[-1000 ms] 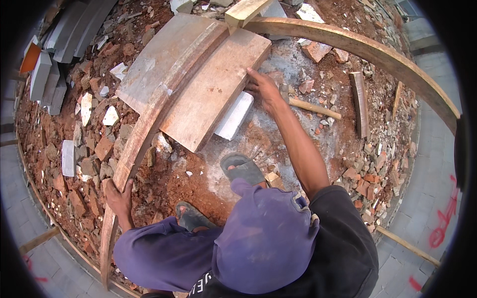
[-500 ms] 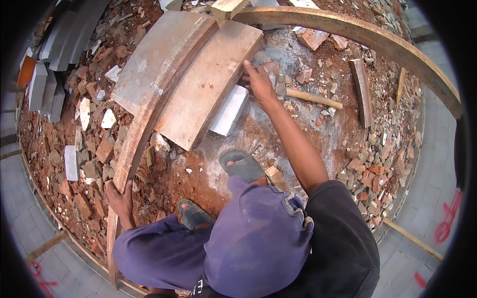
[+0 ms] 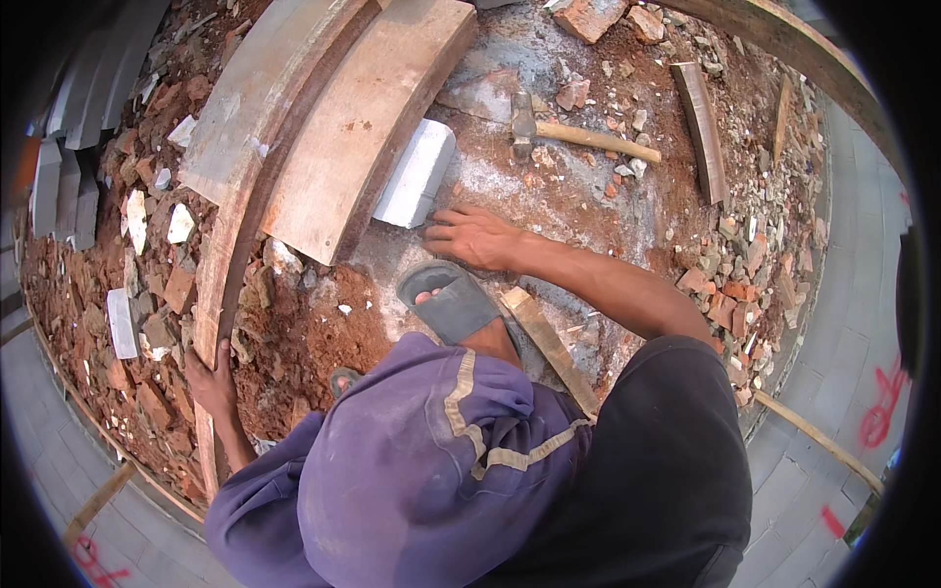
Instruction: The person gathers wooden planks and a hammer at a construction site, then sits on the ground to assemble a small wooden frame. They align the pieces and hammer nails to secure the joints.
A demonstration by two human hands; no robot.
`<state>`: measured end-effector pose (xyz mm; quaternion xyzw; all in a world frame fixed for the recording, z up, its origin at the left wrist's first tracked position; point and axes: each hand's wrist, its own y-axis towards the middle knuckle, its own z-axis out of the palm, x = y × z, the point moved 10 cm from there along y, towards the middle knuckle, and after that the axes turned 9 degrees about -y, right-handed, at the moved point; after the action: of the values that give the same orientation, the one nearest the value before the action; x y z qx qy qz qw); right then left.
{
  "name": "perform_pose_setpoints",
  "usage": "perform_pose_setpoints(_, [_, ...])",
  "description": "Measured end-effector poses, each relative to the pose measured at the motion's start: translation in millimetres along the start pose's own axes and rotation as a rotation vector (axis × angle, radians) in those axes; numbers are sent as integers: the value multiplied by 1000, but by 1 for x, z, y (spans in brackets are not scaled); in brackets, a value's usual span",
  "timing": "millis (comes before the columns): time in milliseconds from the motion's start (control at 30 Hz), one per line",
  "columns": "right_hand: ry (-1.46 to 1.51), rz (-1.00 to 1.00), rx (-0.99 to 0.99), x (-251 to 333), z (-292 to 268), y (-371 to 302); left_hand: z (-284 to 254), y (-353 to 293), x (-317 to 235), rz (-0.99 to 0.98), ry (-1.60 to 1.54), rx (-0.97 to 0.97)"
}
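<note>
My left hand (image 3: 213, 382) is wrapped around the lower part of a long, narrow wooden beam (image 3: 223, 260), its thumb along the right side. The beam runs up across a wide wooden board (image 3: 368, 122) and beside a greyish flat panel (image 3: 250, 103). My right hand (image 3: 472, 237) reaches low over the dusty ground, fingers apart, just below the end of a white block (image 3: 417, 176). The block sits against the board's right edge. I see nothing held in the right hand, though what lies under its palm is hidden. A hammer (image 3: 588, 139) with a wooden handle lies beyond it.
My sandalled foot (image 3: 449, 299) is just below the right hand, beside a short wooden piece (image 3: 551, 351). Another timber (image 3: 699, 132) lies to the right. Broken brick and rubble (image 3: 730, 304) cover both sides. A long beam (image 3: 814, 59) crosses the upper right.
My right hand has let go of the board's right edge and come down to the ground, where thin nails showed before. My left hand still grips the beam. The view has shifted.
</note>
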<state>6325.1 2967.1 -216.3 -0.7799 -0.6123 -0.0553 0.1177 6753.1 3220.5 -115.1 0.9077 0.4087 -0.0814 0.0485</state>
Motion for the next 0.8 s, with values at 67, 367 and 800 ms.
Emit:
perform_pose_setpoints(67, [-105, -110, 15, 5, 7, 5, 3, 3, 2, 22, -11, 3])
perform_pose_setpoints(367, [-84, -205, 158, 14, 11, -18, -1, 1, -11, -26, 10, 27])
perform_pose_setpoints(800, [-151, -186, 215, -11, 19, -103, -3, 0, -6, -11, 22, 1])
